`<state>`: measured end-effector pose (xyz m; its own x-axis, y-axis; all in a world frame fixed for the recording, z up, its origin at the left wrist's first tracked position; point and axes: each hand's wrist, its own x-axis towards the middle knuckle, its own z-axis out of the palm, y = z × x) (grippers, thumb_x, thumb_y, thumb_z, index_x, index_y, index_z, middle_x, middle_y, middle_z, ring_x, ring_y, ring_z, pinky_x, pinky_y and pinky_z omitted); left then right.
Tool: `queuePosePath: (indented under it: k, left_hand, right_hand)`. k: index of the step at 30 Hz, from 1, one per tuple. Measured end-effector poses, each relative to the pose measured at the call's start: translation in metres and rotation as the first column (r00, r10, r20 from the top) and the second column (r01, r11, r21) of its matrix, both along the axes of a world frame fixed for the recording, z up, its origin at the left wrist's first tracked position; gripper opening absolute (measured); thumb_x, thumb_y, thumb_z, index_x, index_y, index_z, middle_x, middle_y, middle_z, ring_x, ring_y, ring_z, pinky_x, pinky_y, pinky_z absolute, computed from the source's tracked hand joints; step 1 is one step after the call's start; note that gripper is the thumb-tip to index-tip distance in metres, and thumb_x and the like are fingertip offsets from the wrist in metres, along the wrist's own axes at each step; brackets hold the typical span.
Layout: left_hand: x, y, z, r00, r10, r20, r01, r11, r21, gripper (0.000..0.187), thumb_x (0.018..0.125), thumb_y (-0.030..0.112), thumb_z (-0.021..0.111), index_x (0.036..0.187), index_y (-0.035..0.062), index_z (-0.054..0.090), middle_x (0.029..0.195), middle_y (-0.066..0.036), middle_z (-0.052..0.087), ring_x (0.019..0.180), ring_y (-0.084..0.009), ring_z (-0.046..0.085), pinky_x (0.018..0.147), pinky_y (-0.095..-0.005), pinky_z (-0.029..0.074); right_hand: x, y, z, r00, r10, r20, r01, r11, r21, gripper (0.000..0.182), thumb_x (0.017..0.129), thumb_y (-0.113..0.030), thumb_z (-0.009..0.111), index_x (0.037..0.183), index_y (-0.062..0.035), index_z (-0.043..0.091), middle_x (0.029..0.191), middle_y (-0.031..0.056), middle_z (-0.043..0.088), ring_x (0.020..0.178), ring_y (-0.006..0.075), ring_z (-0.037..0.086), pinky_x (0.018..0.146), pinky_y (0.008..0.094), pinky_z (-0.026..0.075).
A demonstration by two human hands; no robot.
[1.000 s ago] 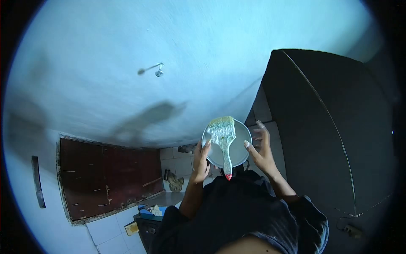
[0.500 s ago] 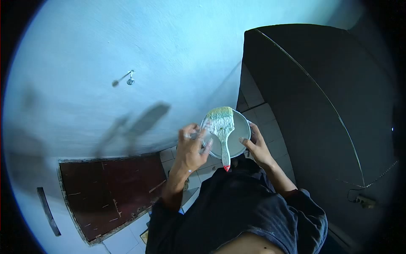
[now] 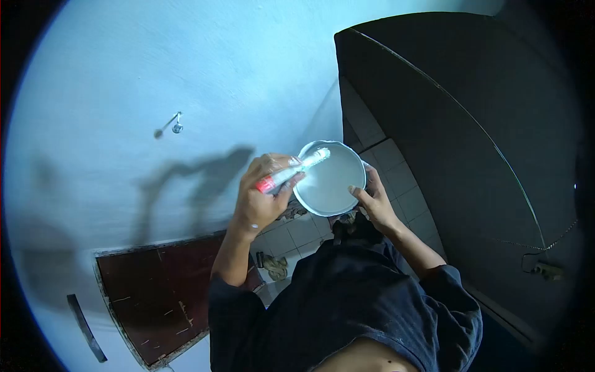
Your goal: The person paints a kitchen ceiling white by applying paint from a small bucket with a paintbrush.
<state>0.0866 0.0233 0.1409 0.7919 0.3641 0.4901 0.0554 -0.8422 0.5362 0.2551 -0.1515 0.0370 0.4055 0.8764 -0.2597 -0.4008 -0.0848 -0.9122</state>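
My left hand (image 3: 266,189) is closed round a paint-smeared paintbrush (image 3: 307,162) with a red handle end. The brush slants over the left side of a round paint bucket (image 3: 338,203), its head end at the inner rim; how far the bristles reach in cannot be made out. Pale paint or a pale inside shows in the bucket. On the bucket's right side, my right hand (image 3: 377,198) grips the rim, thumb over the edge and fingers outside. White paint spots mark my left hand and wrist.
A pale blue wall (image 3: 248,80) rises ahead, with a small metal hook (image 3: 178,127) on it. To the right stands a large dark panel (image 3: 434,124). A dark red board (image 3: 161,297) lies low on the left. Grey tiles (image 3: 291,235) and a crumpled cloth (image 3: 273,265) are below.
The paintbrush lay across the bucket's rim with my left hand's fingers apart beside it. Now my left hand has taken hold of it and turned its red end to the left.
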Motion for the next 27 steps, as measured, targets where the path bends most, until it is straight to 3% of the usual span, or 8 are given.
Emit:
queuePosePath:
  k: [1, 6, 10, 17, 20, 22, 24, 27]
  left_hand:
    - [0.003, 0.001, 0.006, 0.997, 0.065, 0.031, -0.061, 0.992, -0.108, 0.014, 0.08, 0.009, 0.073, 0.092, 0.0028, 0.068, 0.097, -0.01, 0.068, 0.086, -0.0263, 0.067, 0.075, -0.0351, 0.051]
    - [0.016, 0.006, 0.028, 0.996, 0.045, -0.074, -0.052, 0.994, -0.094, 0.014, 0.085, 0.013, 0.071, 0.089, -0.0005, 0.068, 0.091, -0.013, 0.07, 0.081, -0.026, 0.069, 0.071, -0.0344, 0.052]
    - [0.026, 0.014, 0.02, 0.996, 0.05, -0.076, -0.064, 0.977, -0.206, 0.015, 0.086, 0.014, 0.07, 0.09, -0.0009, 0.068, 0.089, -0.013, 0.071, 0.08, -0.0242, 0.069, 0.071, -0.033, 0.052]
    - [0.037, 0.027, 0.001, 0.975, -0.156, -0.159, 0.089, 0.928, -0.36, 0.019, 0.085, 0.017, 0.069, 0.09, -0.0007, 0.071, 0.081, -0.015, 0.071, 0.074, -0.021, 0.069, 0.067, -0.0329, 0.052]
    - [0.045, 0.029, -0.006, 0.939, -0.244, -0.24, 0.146, 0.919, -0.365, 0.013, 0.086, 0.009, 0.067, 0.094, -0.0014, 0.069, 0.086, -0.012, 0.072, 0.081, -0.0159, 0.067, 0.075, -0.0308, 0.051]
    - [0.052, 0.022, -0.008, 0.936, -0.258, -0.24, 0.135, 0.892, -0.432, 0.014, 0.085, 0.009, 0.067, 0.093, -0.0025, 0.07, 0.086, -0.014, 0.072, 0.08, -0.0166, 0.068, 0.074, -0.031, 0.051]
    - [0.06, 0.015, -0.011, 0.937, -0.284, -0.202, 0.159, 0.864, -0.478, 0.024, 0.086, 0.02, 0.07, 0.093, -0.0024, 0.071, 0.08, -0.016, 0.071, 0.073, -0.0222, 0.069, 0.066, -0.0339, 0.051]
    - [0.068, 0.01, -0.016, 0.937, -0.26, -0.232, 0.148, 0.9, -0.41, 0.022, 0.086, 0.019, 0.069, 0.091, -0.0021, 0.07, 0.081, -0.017, 0.071, 0.074, -0.0259, 0.069, 0.068, -0.0346, 0.052]
  right_hand:
    - [0.001, 0.0, -0.004, 1.0, -0.017, -0.005, 0.017, 1.0, 0.009, 0.07, 0.089, -0.024, 0.066, 0.143, -0.0036, 0.026, 0.123, 0.018, 0.052, 0.109, 0.0207, 0.052, 0.085, 0.0338, 0.048]
    - [-0.006, 0.002, -0.01, 0.988, -0.104, -0.112, 0.112, 0.991, 0.07, 0.069, 0.089, -0.026, 0.065, 0.142, -0.0035, 0.027, 0.12, 0.0171, 0.053, 0.102, 0.018, 0.054, 0.081, 0.0329, 0.048]
    - [-0.003, -0.001, -0.003, 0.984, -0.113, -0.139, 0.11, 0.993, -0.032, 0.069, 0.09, -0.027, 0.065, 0.142, -0.0024, 0.027, 0.114, 0.0156, 0.055, 0.096, 0.0163, 0.056, 0.068, 0.0299, 0.049]
    - [0.005, -0.001, -0.019, 0.988, -0.138, -0.068, 0.137, 0.99, -0.013, 0.069, 0.09, -0.029, 0.063, 0.141, 0.0003, 0.026, 0.113, 0.0169, 0.055, 0.09, 0.0169, 0.06, 0.053, 0.0263, 0.05]
    - [0.009, -0.004, -0.015, 0.983, -0.145, -0.111, 0.146, 0.989, -0.003, 0.069, 0.091, -0.028, 0.063, 0.142, 0.0004, 0.026, 0.118, 0.0182, 0.054, 0.094, 0.0187, 0.06, 0.057, 0.0272, 0.051]
    - [0.01, -0.002, -0.016, 0.984, -0.119, -0.13, 0.12, 0.993, 0.0, 0.069, 0.091, -0.028, 0.063, 0.142, 0.0007, 0.026, 0.124, 0.0192, 0.051, 0.101, 0.0202, 0.058, 0.067, 0.0286, 0.052]
    - [0.011, -0.001, -0.017, 0.981, -0.161, -0.112, 0.166, 0.986, 0.033, 0.069, 0.091, -0.026, 0.063, 0.142, 0.0008, 0.026, 0.126, 0.0192, 0.05, 0.104, 0.0204, 0.057, 0.078, 0.03, 0.051]
    - [0.016, -0.002, -0.011, 0.981, -0.149, -0.121, 0.152, 0.988, 0.019, 0.068, 0.091, -0.024, 0.063, 0.142, 0.001, 0.026, 0.126, 0.0193, 0.05, 0.109, 0.0208, 0.055, 0.086, 0.0321, 0.049]
